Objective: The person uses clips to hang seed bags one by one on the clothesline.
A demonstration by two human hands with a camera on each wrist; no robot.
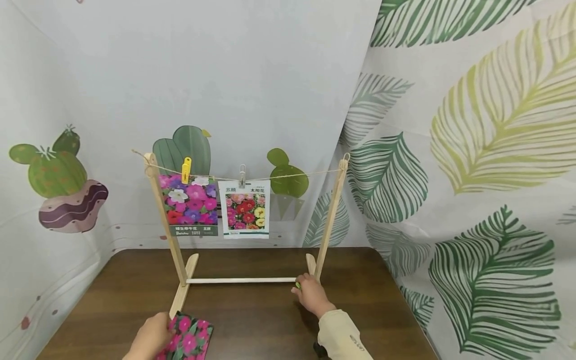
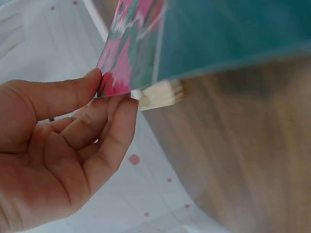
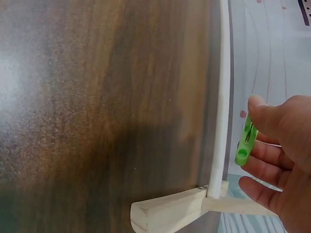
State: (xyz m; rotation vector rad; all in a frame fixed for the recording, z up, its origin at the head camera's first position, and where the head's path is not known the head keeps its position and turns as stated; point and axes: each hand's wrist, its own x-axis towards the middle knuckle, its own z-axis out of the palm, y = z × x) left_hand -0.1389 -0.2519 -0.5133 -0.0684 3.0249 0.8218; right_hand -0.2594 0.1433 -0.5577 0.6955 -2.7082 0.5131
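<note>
My left hand (image 1: 152,336) pinches a seed packet (image 1: 190,338) with pink flowers by its edge, low at the table's front left. The left wrist view shows thumb and fingers on the packet's corner (image 2: 119,73). Near the foot of the rack's right post, my right hand (image 1: 312,295) holds a green clothespin (image 3: 247,141) between thumb and fingers. On the twine (image 1: 292,175) above hang two more packets: a purple-and-pink flower packet (image 1: 192,205) under a yellow clothespin (image 1: 186,170), and a white-bordered packet (image 1: 245,212) under a grey clip (image 1: 242,176).
The wooden rack has a left post (image 1: 167,220), a right post (image 1: 332,220) and a white crossbar (image 1: 243,281) low between them. It stands on a dark brown table (image 1: 252,320). Behind hangs a pale curtain (image 1: 243,75) with plant prints.
</note>
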